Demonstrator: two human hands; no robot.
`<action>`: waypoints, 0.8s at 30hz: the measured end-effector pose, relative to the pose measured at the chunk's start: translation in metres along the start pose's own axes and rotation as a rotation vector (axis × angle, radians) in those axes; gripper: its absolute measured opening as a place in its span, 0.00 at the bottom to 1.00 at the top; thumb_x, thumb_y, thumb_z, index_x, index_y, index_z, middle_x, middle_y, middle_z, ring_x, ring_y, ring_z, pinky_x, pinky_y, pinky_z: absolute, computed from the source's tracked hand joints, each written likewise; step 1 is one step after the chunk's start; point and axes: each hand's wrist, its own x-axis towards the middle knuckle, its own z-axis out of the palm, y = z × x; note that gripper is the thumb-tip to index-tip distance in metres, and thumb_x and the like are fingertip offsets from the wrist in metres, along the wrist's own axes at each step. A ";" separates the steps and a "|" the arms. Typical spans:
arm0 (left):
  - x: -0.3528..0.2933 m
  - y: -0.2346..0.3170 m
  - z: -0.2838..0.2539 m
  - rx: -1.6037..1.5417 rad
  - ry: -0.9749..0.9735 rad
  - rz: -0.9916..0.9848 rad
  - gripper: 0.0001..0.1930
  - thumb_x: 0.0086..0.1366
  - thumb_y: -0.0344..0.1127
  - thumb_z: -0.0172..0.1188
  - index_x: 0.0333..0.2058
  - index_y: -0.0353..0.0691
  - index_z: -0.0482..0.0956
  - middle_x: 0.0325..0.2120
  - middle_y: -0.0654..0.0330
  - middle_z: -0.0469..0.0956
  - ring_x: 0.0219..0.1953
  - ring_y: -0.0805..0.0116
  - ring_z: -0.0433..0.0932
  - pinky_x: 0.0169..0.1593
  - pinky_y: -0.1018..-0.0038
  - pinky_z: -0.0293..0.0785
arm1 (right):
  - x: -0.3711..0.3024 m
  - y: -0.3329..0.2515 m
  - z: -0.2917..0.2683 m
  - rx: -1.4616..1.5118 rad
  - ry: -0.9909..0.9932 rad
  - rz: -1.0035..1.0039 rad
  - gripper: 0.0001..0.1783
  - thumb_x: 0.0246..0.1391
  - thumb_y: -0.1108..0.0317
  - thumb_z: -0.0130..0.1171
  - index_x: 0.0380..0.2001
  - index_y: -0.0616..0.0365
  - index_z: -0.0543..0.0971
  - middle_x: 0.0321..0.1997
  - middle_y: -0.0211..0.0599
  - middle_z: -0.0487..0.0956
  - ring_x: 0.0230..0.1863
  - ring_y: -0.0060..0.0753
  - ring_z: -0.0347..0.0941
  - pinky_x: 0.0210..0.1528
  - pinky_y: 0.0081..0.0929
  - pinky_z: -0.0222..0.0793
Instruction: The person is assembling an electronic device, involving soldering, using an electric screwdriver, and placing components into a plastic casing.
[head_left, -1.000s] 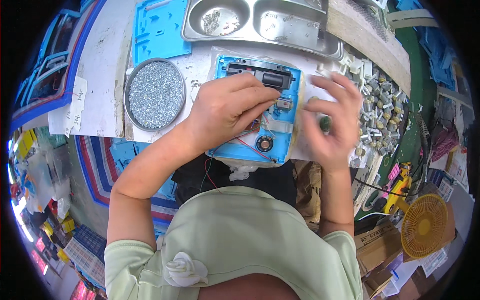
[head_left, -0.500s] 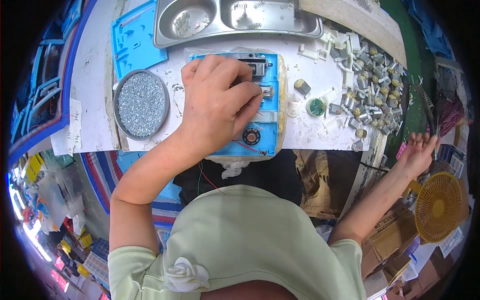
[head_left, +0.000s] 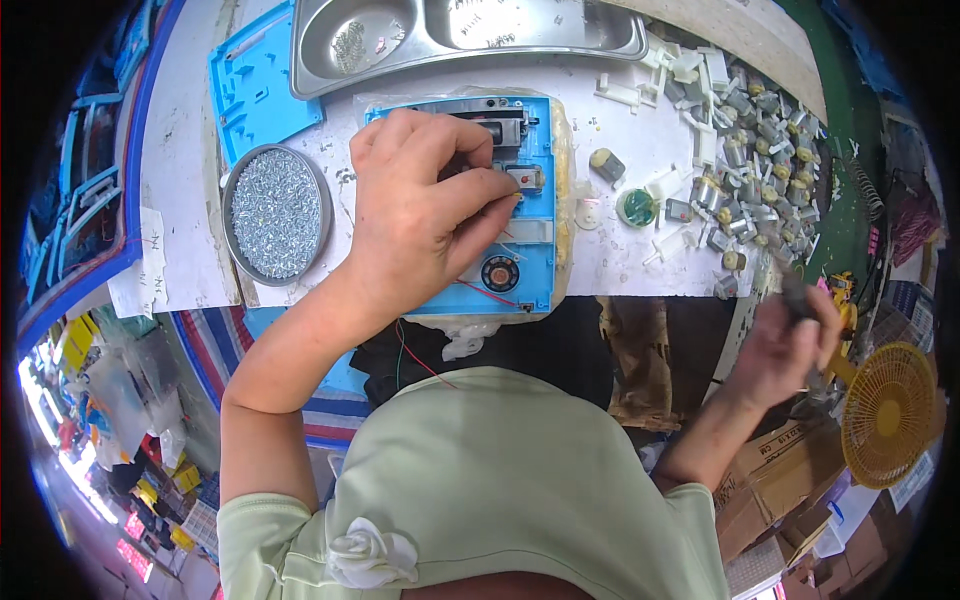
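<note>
Where the white table (head_left: 620, 275) is spread, a blue case (head_left: 537, 268) is laid open by its front edge, long axis apparently directed away from the wearer. Over it the left hand (head_left: 412, 205) is held, fingertips pinched; their contents cannot be told. By the right hand (head_left: 782, 350) a dark object (head_left: 797, 299) is gripped. The speaker (head_left: 500, 273) is seated nearest the wearer, a small motor (head_left: 526, 178) beside the left fingertips.

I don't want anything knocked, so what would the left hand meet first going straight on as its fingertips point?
The left hand would likely meet the small silver motor-like part in the blue casing first; whether they touch is unclear.
</note>
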 end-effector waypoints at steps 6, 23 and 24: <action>0.002 -0.001 0.000 0.010 -0.002 0.009 0.12 0.45 0.29 0.74 0.31 0.45 0.86 0.34 0.65 0.74 0.37 0.63 0.72 0.46 0.65 0.62 | -0.013 0.018 0.067 -0.074 -0.532 -0.128 0.16 0.53 0.69 0.67 0.42 0.69 0.80 0.25 0.34 0.73 0.26 0.25 0.65 0.29 0.22 0.57; -0.001 -0.001 -0.001 0.014 -0.010 0.013 0.13 0.44 0.28 0.74 0.32 0.46 0.86 0.35 0.65 0.74 0.38 0.64 0.73 0.48 0.66 0.62 | -0.008 0.021 0.081 -0.114 -0.664 -0.265 0.15 0.49 0.75 0.67 0.42 0.69 0.80 0.24 0.39 0.77 0.21 0.29 0.68 0.23 0.24 0.60; -0.001 -0.001 -0.001 0.017 -0.014 0.013 0.13 0.44 0.28 0.74 0.32 0.46 0.86 0.35 0.65 0.74 0.38 0.64 0.73 0.48 0.66 0.62 | -0.008 0.021 0.082 -0.111 -0.668 -0.272 0.15 0.49 0.75 0.67 0.42 0.69 0.80 0.23 0.39 0.77 0.21 0.29 0.68 0.23 0.24 0.60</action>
